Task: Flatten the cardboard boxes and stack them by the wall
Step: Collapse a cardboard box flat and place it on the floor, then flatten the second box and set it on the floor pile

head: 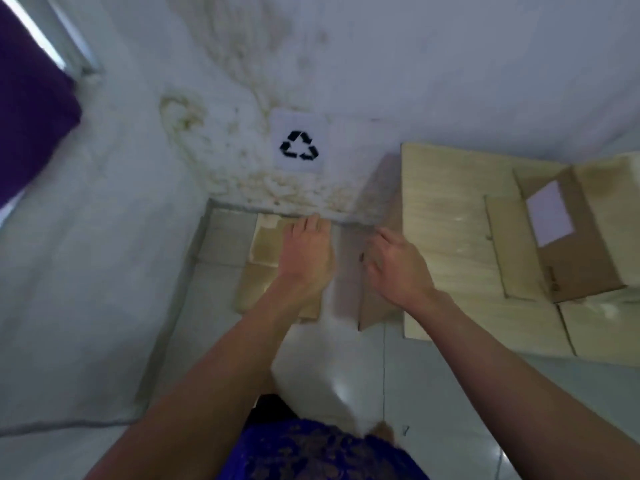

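Pale tiled floor [415, 393] — stained white wall [242, 116] behind.

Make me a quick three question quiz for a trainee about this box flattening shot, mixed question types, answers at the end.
1. True or false: the recycling sign is fixed on the wall above the flattened cardboard.
2. Multiple choice: the left hand is (a) lifting an open box, (b) resting with straight fingers on the flattened cardboard by the wall, (c) touching the sign.
3. Fill in: the box with the white label, to the right, is not yet ____.

Key
1. True.
2. b.
3. Flattened; its flaps stand open. The right hand is over the brown piece next to the left hand.
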`<state>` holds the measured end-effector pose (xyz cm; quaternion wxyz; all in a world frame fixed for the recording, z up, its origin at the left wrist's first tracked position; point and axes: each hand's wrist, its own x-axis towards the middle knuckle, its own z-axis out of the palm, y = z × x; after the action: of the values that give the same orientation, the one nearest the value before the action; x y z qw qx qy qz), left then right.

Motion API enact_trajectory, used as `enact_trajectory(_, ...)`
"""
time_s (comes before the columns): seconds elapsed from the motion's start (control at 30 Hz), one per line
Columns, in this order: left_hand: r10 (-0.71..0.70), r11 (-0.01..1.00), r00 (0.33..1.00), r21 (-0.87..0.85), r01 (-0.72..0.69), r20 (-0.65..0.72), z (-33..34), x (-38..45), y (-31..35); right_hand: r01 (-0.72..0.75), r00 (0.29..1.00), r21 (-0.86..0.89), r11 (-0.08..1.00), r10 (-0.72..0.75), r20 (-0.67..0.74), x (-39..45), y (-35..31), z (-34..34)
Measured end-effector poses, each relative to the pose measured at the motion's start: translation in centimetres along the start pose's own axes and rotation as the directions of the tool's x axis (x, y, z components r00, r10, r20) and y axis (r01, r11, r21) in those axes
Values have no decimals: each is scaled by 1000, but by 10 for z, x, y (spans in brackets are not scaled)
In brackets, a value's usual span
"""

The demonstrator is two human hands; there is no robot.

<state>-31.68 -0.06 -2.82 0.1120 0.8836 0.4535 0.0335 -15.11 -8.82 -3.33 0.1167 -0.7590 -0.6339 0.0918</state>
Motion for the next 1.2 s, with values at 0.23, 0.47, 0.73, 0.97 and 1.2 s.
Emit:
enact_trajectory(0.23,80,994,991,-71,-87,-106,-11,15,160,-138,973,64,988,147,-175,-95,145,-89)
enact_trajectory(0.47,126,969,964,-178,-170,-235,-8,35,302,-215,944,82,973,229,-238,-155,260,-159)
enact_trajectory(0.73,175,937,951,-253,-241,-256,9,89,409,-256,924,69,964,265,-277,-163,365,-197)
enact_trajectory(0.97,172,897,980,-396,-197,-99,53,149,497,-334,910,85,939,345,-232,-160,468,-210)
enact_trajectory(1.2,186,944,955,-313,-107,233,110,172,565,-576,806,164,801,590,-52,-143,538,-213)
